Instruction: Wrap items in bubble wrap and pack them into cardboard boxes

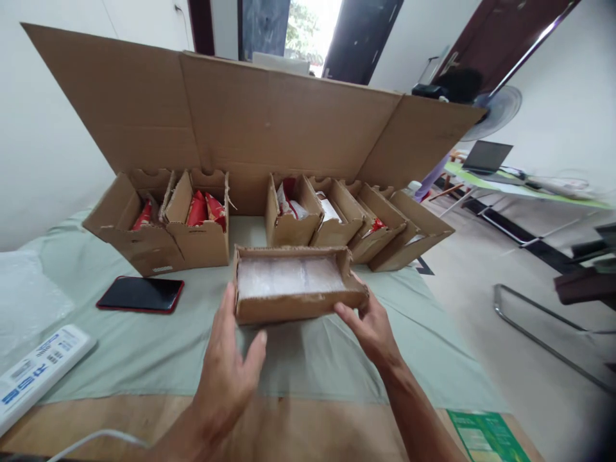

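Note:
A small open cardboard box (pixel 283 308) is tilted in front of me, its long side across my view. Inside lie clear plastic-wrapped packs (pixel 291 276), whose contents I cannot make out. My right hand (pixel 368 324) grips the box's right end, thumb on the near side and fingers behind. At the left end, my left hand (pixel 233 353) has its fingers stretched up along the corner and its thumb spread apart. Behind the box, a gap shows between two groups of upright cardboard bins, the left bin (pixel 202 247) and the right bin (pixel 293 228) bordering it.
Red packets (pixel 206 208) fill part of the left bins. A tall cardboard panel (pixel 289 122) stands behind. A phone (pixel 140 294) and a white power strip (pixel 43 372) lie on the green cloth (pixel 308 359) at left. A green printed sheet (pixel 486 436) is at the front right.

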The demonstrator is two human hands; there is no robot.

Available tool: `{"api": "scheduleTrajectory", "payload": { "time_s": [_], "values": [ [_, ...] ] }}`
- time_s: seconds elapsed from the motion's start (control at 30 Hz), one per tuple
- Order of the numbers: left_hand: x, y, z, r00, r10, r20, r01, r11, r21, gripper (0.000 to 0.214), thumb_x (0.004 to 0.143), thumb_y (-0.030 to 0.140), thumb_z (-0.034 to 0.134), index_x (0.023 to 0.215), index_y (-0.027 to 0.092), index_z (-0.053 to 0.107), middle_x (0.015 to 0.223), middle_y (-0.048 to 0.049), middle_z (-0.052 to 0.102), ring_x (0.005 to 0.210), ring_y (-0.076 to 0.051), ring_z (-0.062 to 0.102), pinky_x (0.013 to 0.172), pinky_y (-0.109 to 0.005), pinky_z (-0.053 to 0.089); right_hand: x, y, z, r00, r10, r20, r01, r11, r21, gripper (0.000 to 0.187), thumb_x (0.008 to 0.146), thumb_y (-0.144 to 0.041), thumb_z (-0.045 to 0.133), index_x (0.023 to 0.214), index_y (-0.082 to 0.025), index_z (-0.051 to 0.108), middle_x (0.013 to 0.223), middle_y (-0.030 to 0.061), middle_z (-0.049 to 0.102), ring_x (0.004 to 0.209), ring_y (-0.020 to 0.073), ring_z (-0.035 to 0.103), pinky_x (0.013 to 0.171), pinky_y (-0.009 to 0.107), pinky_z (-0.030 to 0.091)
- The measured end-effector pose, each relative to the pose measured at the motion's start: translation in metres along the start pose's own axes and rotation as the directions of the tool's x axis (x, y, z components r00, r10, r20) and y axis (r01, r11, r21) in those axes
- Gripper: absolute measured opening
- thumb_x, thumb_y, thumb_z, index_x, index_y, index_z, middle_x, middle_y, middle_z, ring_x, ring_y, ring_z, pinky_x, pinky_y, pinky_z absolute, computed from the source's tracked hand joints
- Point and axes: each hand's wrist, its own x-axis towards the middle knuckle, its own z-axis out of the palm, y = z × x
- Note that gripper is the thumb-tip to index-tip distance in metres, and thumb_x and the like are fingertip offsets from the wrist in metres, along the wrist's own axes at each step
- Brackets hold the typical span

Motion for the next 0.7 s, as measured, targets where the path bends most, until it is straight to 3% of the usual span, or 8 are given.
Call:
{"api": "scheduleTrajectory", "payload": {
  "time_s": [0.1,0.17,0.27,0.37,0.53,0.7],
  "values": [
    [-0.046,-0.003,-0.022,0.999,0.028,-0.043,-0.023,0.993,0.112,0.076,0.093,0.029,0.057,0.162,0.026,0.024,0.16,-0.012,0.043,0.144,-0.032,0.047,0.119,-0.051,0.041,-0.021,-0.004,0.001,0.998,0.02,0.065,-0.022,0.999,0.026,0.077,0.082,-0.059,0.073,0.148,-0.026,0.052,0.149,0.0101,0.058,0.137,0.0349,0.053,0.116,0.049,0.042],
    [-0.064,-0.005,-0.034,0.996,0.045,-0.081,-0.03,0.985,0.172,0.075,0.094,0.028,0.056,0.162,0.03,0.023,0.159,-0.0095,0.045,0.142,-0.032,0.049,0.114,-0.049,0.047,-0.016,-0.008,0.01,0.99,0.003,0.143,-0.01,0.999,0.047,0.075,0.082,-0.061,0.073,0.146,-0.025,0.055,0.147,0.0106,0.06,0.135,0.0353,0.055,0.114,0.048,0.043],
    [-0.074,-0.008,-0.041,0.993,0.069,-0.093,-0.049,0.978,0.204,0.076,0.095,0.026,0.054,0.163,0.034,0.02,0.161,-0.0096,0.041,0.14,-0.033,0.05,0.108,-0.049,0.053,0.015,-0.011,0.03,0.972,-0.032,0.233,0.007,0.994,0.105,0.076,0.08,-0.065,0.071,0.142,-0.023,0.057,0.143,0.0107,0.063,0.132,0.0348,0.057,0.111,0.046,0.046],
    [-0.071,-0.009,-0.036,0.994,0.081,-0.068,-0.067,0.98,0.188,0.079,0.094,0.023,0.055,0.163,0.032,0.018,0.165,-0.0134,0.032,0.143,-0.036,0.046,0.112,-0.056,0.048,0.056,-0.012,0.055,0.959,-0.057,0.279,0.012,0.987,0.163,0.081,0.078,-0.069,0.069,0.142,-0.021,0.056,0.14,0.0111,0.065,0.129,0.0336,0.059,0.108,0.045,0.048],
    [-0.062,-0.01,-0.02,0.991,0.12,-0.056,-0.108,0.978,0.181,0.085,0.093,0.016,0.055,0.164,0.033,0.01,0.17,-0.0157,0.016,0.151,-0.039,0.032,0.116,-0.065,0.037,0.102,-0.016,0.091,0.966,-0.122,0.229,0.099,0.989,0.108,0.081,0.083,-0.072,0.058,0.144,-0.02,0.051,0.144,0.0109,0.06,0.134,0.0295,0.054,0.115,0.042,0.041],
    [-0.069,-0.02,-0.015,0.997,0.077,-0.03,-0.07,0.982,0.173,0.086,0.093,0.013,0.053,0.163,0.035,0.009,0.172,-0.0138,0.009,0.156,-0.038,0.02,0.117,-0.062,0.039,0.088,-0.011,0.105,0.997,-0.028,0.078,0.029,1.0,-0.009,0.071,0.095,-0.07,0.039,0.144,-0.02,0.05,0.147,0.0128,0.057,0.136,0.028,0.052,0.117,0.043,0.038]
  ]
}}
